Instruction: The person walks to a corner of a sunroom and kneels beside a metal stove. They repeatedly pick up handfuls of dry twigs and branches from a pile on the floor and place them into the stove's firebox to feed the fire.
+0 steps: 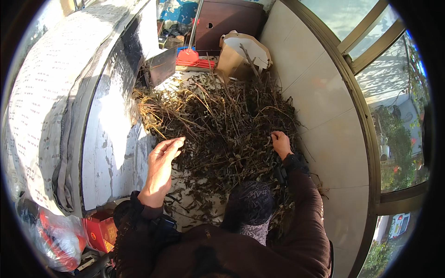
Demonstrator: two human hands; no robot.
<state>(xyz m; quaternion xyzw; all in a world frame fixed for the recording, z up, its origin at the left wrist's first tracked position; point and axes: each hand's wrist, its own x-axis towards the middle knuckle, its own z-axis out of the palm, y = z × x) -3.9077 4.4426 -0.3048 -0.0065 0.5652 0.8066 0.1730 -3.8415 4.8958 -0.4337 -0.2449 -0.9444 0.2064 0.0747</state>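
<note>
A wide heap of dried plants [222,134], dark crumpled leaves mixed with thin brown stalks, lies on a pale floor in front of me. At its left edge my left hand [160,169] hovers, fingers drawn together toward the thumb and pointing over the heap. Anything between those fingertips is too small to make out. On the right side, my right hand [281,144] is closed with its fingers curled at the dark leaves, and what it grips cannot be told. Lighter, yellowish stalks [150,111] stick out at the heap's far left.
A cardboard box [227,58] stands behind the heap, near a red broom [187,56]. A tiled wall [331,125] with windows runs along the right. On the left is a peeling white panel [111,153]. A red box [99,231] and plastic bag [58,241] sit lower left.
</note>
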